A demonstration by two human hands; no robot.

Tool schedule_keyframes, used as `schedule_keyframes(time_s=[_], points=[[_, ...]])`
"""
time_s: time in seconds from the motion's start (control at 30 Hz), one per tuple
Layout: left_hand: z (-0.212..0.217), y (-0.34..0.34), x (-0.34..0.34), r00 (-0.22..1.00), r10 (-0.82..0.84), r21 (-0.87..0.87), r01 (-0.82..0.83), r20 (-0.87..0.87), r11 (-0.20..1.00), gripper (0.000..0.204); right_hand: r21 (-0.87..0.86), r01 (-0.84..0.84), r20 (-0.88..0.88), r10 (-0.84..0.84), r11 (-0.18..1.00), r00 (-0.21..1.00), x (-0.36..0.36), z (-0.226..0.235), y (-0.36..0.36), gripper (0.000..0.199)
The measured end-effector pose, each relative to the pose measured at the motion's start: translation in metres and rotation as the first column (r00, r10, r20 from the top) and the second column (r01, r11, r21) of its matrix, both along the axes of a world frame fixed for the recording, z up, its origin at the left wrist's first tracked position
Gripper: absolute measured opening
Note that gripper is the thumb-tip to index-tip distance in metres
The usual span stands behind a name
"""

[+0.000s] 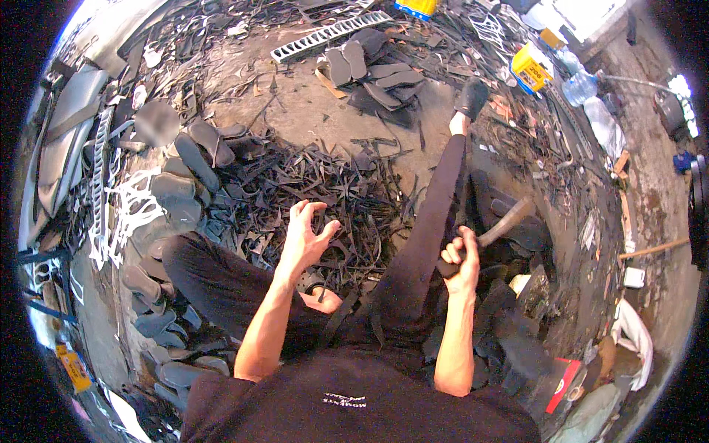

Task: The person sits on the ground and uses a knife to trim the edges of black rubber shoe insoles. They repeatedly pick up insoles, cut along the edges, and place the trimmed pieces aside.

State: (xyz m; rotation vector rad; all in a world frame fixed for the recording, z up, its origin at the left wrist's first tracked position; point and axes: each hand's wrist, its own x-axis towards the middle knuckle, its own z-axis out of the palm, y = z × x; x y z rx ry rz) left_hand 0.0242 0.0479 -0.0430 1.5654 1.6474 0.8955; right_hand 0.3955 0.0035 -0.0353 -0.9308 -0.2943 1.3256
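Note:
My left hand (306, 238) is raised over a heap of dark rubber strips (332, 192), its fingers apart and nothing in them. By my stretched-out right leg, my right hand (462, 264) is closed. From beside its fingers a wooden-handled tool (508, 220) sticks out up and to the right; its working end is hidden or too dark to make out. Dark sole-shaped pieces (196, 162) are piled left of the strips. More dark soles (517, 232) lie under and beyond the wooden handle.
Several grey soles (347, 63) lie on the floor ahead, beside a ladder-like cut-out strip (329, 35). White cut-out scraps (122, 214) lie at the left. A yellow and blue box (532, 68) and a clear plastic bottle (578, 88) stand at the far right. Offcuts litter the floor.

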Motion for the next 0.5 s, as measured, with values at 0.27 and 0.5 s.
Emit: schedule_keyframes(time_s=[0.27,0.5], points=[[0.066,0.040,-0.066,0.995,-0.098,0.004,0.098,-0.009,0.995,0.047,-0.381,-0.195,0.358,0.338,0.904,0.870,-0.055,-0.020,0.256,0.068],[0.039,0.074,-0.061,0.974,0.159,-0.110,-0.143,0.159,0.984,0.038,-0.469,0.054,0.705,0.337,0.882,0.624,-0.063,-0.105,0.467,0.091]])
